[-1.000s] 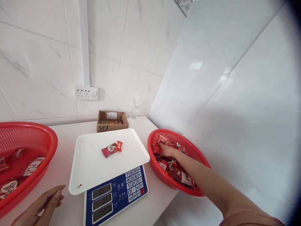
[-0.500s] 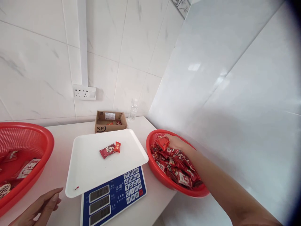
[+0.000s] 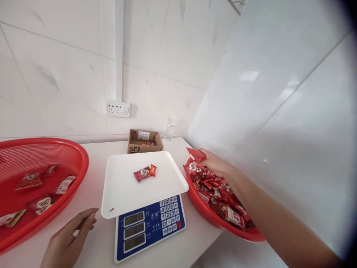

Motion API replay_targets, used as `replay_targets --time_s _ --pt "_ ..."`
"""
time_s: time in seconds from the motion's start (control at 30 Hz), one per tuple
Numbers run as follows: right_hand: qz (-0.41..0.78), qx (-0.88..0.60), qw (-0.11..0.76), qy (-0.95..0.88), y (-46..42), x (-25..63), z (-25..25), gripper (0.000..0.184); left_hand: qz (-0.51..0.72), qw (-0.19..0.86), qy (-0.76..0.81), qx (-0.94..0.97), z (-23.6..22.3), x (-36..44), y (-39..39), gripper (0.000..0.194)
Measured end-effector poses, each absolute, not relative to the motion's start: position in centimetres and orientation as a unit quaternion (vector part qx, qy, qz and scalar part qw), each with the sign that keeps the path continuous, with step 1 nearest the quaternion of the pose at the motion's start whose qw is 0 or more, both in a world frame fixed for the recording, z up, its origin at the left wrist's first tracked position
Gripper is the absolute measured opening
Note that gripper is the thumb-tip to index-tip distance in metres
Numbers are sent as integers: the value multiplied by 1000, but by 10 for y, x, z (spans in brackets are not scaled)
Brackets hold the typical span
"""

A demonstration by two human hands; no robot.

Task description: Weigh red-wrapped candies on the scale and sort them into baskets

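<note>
My right hand (image 3: 213,162) is closed on a small red snack packet (image 3: 196,155) above the far rim of the right red basket (image 3: 205,212). Just below it is another packet with a white label (image 3: 192,168); whether my fingers also grip that one, I cannot tell. Many red wrapped packets (image 3: 220,193) fill this basket. My left hand (image 3: 71,234) hovers left of the digital scale (image 3: 150,227), thumb and fingers drawn together with nothing visible in them. On the scale's white tray (image 3: 125,197) lie a dark red packet (image 3: 141,174) and a smaller bright red one (image 3: 152,170).
At the left stands a larger red basket (image 3: 83,160) with several packets in it. Behind the scale are a cardboard box (image 3: 149,149) holding a few packets and a clear plastic bottle (image 3: 170,128). A wall socket (image 3: 118,108) is above the white table (image 3: 97,156).
My right hand has risen slightly with the red packet, and a white-labelled packet now shows beneath it at the rim. The view has turned left, showing more of the left basket.
</note>
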State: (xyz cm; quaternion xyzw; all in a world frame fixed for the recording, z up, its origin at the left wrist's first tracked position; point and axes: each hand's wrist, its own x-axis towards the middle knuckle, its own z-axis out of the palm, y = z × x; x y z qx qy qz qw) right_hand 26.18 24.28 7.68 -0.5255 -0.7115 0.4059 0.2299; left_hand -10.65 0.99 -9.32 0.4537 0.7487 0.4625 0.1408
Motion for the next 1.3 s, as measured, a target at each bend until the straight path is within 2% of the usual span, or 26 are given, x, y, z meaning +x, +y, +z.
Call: replay_targets --time_s 0.1,0.2,0.3,0.47,0.57,0.73,0.93,1.1,1.2,1.3 --pt "488 -464 221 -706 223 212 69 53 462 184 744 446 -80 -104 9 40" --pt "504 -432 191 -723 214 176 59 49 471 173 748 434 -72 -102 7 40" --pt "505 -422 205 -725 218 158 53 51 477 159 745 438 -70 -101 6 37" --pt "547 -436 170 -694 221 150 57 48 485 171 729 452 -78 -104 5 36" --pt "528 -442 147 -710 219 152 61 48 478 175 726 462 -82 -106 5 35" --pt "497 -451 164 -723 218 152 61 47 489 169 726 453 -79 -102 5 36" --pt "593 -411 145 -677 212 137 55 40 494 170 728 444 -76 -100 5 38" --pt "531 -450 142 -704 212 138 58 42 486 185 731 443 -77 -100 5 39" --pt "586 -424 138 -677 204 142 61 41 486 186 730 443 -77 -98 5 40" --pt "669 -381 75 -634 188 141 59 41 486 186 729 445 -75 -97 5 40"
